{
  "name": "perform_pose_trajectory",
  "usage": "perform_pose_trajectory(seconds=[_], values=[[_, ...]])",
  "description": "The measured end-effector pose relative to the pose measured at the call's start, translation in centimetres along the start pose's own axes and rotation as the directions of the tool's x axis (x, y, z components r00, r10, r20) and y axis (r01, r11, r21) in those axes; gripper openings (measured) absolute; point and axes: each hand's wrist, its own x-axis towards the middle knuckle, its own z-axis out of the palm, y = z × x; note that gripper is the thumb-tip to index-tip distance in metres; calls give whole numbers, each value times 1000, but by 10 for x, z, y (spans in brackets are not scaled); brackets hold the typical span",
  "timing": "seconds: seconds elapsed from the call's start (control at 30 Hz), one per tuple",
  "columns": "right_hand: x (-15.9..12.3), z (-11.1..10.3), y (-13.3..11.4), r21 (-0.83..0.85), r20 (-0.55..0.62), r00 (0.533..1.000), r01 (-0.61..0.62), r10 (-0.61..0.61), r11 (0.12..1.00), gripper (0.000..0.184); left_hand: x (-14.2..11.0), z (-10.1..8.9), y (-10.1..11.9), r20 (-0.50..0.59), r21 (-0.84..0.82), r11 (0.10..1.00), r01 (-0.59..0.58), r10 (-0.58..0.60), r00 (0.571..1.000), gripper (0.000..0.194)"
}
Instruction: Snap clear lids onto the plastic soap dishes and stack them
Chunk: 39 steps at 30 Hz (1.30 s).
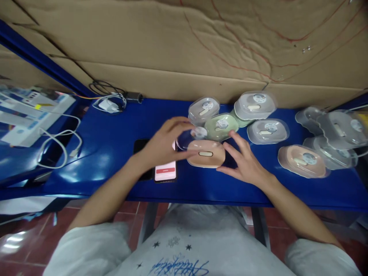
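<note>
Near the middle of the blue table sits a peach-coloured plastic box (pixel 198 160) with an oval cream piece on its top. My left hand (pixel 166 142) is closed on a clear plastic lid (pixel 184 140) with a round sticker, tilted over the box's left back edge. The left thumb reaches across the box's left side. At the box's right end is my right hand (pixel 244 161), its fingers spread; thumb and one fingertip are at the rim, and whether they press on it I cannot tell. A green lidded box (pixel 224 132) stands just behind.
Grey lidded boxes (pixel 254 106) stand at the back; more clear-lidded ones and a peach one (pixel 301 161) lie right. A lit phone (pixel 165 174) lies partly under my left forearm beside a dark device. Cables, a charger (pixel 109 105) and a power strip (pixel 28 130) are left.
</note>
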Motion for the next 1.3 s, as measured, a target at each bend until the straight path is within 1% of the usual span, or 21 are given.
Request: perform_pose_trajectory(seconds=[0.07,0.1,0.13,0.2,0.3,0.43,0.63,0.77,0.87,0.97,1.13,1.23,1.3], values=[[0,-2,3,-9,27,999,29,-29,1000,108,-3,22,13,56,6,999,-53,52,997,59],[1,-2,4,-7,52,998,46,-45,999,109,-5,31,17,82,3,998,-63,63,995,60],[1,-2,5,-2,81,995,56,-56,998,107,-7,38,20,105,-2,998,-63,62,993,61],[1,0,7,12,132,989,60,-61,998,100,-10,45,21,131,-18,999,-43,45,990,63],[-1,4,9,31,186,981,53,-58,998,90,-11,44,21,149,-30,999,-29,33,988,65],[-4,9,11,46,203,977,58,-66,997,85,-12,42,21,187,-18,999,-27,30,982,67],[-4,10,11,69,226,973,27,-42,997,85,-13,44,19,217,-18,1000,-4,7,976,69],[-4,10,11,59,245,969,28,-42,998,90,-14,45,18,262,-30,999,-21,29,965,73],[-5,12,12,47,240,970,37,-47,998,91,-13,48,17,299,-22,999,-32,37,954,80],[-5,16,16,52,205,976,61,-71,997,93,-13,49,16,321,13,999,-41,35,947,83],[-6,23,20,46,172,980,92,-98,995,94,-12,48,16,322,90,995,-50,19,947,85],[-7,25,19,66,169,982,70,-80,995,93,-12,50,12,305,77,995,-66,40,951,86],[-6,25,17,85,179,982,47,-61,995,92,-13,52,8,290,57,995,-78,59,955,90]])
